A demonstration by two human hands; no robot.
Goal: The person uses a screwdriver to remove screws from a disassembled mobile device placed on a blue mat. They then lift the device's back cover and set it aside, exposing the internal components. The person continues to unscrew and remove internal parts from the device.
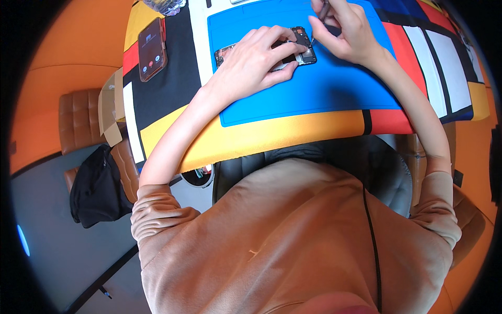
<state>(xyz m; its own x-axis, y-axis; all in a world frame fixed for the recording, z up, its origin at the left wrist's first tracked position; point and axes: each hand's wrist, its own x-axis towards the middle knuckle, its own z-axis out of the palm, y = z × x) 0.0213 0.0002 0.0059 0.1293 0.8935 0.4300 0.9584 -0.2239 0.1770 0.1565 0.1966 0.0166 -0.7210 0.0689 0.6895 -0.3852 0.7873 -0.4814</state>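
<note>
Lying on the blue mat [314, 97]: 1 opened phone [308, 55], long axis running left to right. Left hand [256, 58] is holding it down, fingers curled over its middle; right hand [346, 32], beyond its right end, is gripping 1 slim tool [325, 9].

Surface [293, 134], patterned in blocks of yellow, red, black and white. At left, a phone [152, 49] lies face up, screen lit; a crumpled clear plastic bag [165, 5] rests near the far edge. Beyond the left edge: a cardboard box [109, 112], brown chairs [79, 118], black fabric [97, 188] draped on one. Below: a round bin [196, 182].
</note>
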